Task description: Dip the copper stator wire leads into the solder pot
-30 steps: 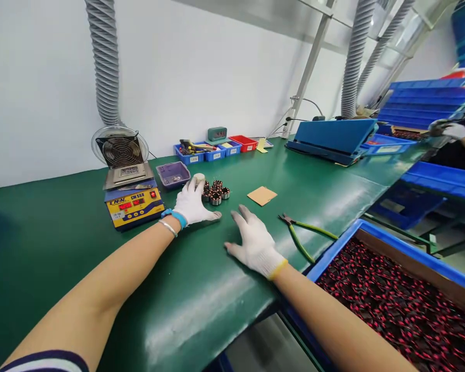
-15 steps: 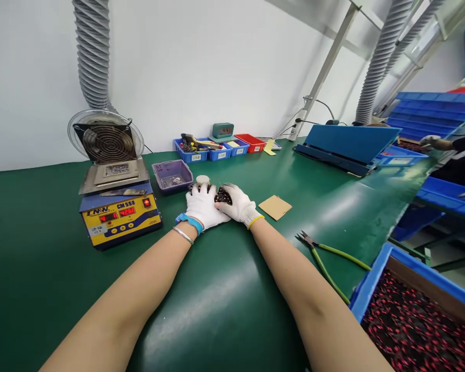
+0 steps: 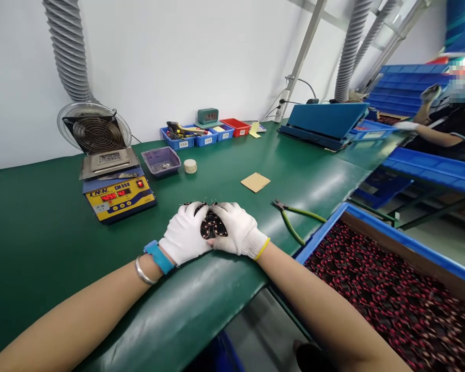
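Left hand (image 3: 184,235) curls around one side of a cluster of coils (image 3: 213,226), while the right hand (image 3: 235,227) cups the other, so the cluster sits gathered between them on the table (image 3: 217,160). Beyond the right hand lies a cardboard square (image 3: 256,182); to its right, open pliers (image 3: 280,205). Beyond the left hand are a round white block (image 3: 190,166) and a purple tray (image 3: 144,157).

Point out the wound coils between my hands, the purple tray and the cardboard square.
Wound coils (image 3: 213,225), head view: exposed middle part.
Purple tray (image 3: 159,155), head view: inner back wall.
Cardboard square (image 3: 256,182), head view: top face's middle.
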Demonstrator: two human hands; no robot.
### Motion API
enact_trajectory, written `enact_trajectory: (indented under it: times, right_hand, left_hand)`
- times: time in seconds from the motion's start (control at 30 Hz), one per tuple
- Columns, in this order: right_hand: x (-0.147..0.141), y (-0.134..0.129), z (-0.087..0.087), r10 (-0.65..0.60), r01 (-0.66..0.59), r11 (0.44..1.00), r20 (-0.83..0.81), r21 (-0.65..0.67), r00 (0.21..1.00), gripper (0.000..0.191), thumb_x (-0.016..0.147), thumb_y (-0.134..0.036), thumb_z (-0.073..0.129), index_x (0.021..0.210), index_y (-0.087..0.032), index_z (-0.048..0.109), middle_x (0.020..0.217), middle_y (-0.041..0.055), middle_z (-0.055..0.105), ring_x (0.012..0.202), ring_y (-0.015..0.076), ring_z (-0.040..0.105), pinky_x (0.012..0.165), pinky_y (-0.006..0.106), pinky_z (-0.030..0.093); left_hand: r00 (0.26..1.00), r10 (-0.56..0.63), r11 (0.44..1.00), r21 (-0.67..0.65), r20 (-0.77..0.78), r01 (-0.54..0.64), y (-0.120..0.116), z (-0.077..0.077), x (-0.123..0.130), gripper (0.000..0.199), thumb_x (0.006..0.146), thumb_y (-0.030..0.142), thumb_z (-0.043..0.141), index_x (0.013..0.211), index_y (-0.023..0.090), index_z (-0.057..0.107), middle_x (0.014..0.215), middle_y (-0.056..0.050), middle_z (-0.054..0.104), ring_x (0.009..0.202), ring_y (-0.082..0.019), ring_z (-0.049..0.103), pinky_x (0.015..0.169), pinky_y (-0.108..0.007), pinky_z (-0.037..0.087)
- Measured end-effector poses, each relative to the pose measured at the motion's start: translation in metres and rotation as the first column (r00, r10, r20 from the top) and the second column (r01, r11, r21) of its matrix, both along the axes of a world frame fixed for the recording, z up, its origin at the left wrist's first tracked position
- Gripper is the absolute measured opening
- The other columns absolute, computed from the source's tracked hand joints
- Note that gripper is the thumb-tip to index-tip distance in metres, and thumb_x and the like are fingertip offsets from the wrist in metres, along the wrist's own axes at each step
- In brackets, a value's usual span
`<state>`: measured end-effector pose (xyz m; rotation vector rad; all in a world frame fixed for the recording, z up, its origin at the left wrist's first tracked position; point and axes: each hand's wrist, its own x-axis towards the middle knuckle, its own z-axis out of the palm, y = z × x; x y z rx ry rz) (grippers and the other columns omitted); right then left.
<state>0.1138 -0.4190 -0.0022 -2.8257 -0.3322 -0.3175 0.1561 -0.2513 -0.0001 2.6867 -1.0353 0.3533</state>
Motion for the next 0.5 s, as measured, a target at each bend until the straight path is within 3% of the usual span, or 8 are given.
enact_trajectory:
  times: [0.1,0.2,0.33,0.5]
  right_hand:
    - [-0.034,0.005,0.002,0.061,-0.061,0.998,-0.04,-0.012,0.997,0.102,0.058,-0.07,0.067,0.14,-0.018,0.036,0.131,0.0129,0.048,0.106,0.0313,0.047,0.089,0.045,0.044]
    - [-0.054,0.009,0.007,0.104,-0.107,0.994,-0.072,-0.034,0.992,0.106,0.058,-0.073,0.066,0.142,-0.02,0.031,0.135,0.0135,0.044,0.105,0.0312,0.049,0.088,0.044,0.044]
    - [-0.063,0.016,0.016,0.117,-0.136,0.98,-0.13,-0.145,0.985,0.087,0.069,-0.067,0.062,0.139,-0.022,0.036,0.131,0.0139,0.045,0.102,0.0299,0.052,0.081,0.043,0.048]
    - [-0.062,0.028,0.03,0.073,-0.114,0.964,-0.173,-0.24,0.982,0.064,0.076,-0.061,0.057,0.128,-0.025,0.046,0.115,0.0122,0.052,0.092,0.0298,0.058,0.068,0.043,0.053]
  left_hand:
    - [0.999,-0.052,0.999,-0.004,-0.001,0.052,0.015,0.0,-0.029,0.076,0.063,0.057,0.067,0.127,0.021,0.049,0.129,-0.01,0.05,0.112,-0.032,0.048,0.091,-0.043,0.048]
    - [0.996,-0.085,0.995,-0.051,0.004,0.085,0.026,0.001,-0.043,0.078,0.061,0.061,0.067,0.124,0.018,0.051,0.125,-0.011,0.054,0.109,-0.031,0.052,0.092,-0.043,0.049]
    - [0.983,-0.181,0.979,-0.091,0.002,0.181,0.035,0.001,-0.038,0.085,0.057,0.066,0.067,0.125,0.018,0.05,0.128,-0.012,0.052,0.11,-0.031,0.053,0.095,-0.045,0.048]
    - [0.967,-0.257,0.964,-0.071,-0.004,0.256,0.042,0.0,-0.02,0.077,0.059,0.064,0.066,0.121,0.019,0.054,0.128,-0.011,0.053,0.111,-0.031,0.054,0.095,-0.044,0.049]
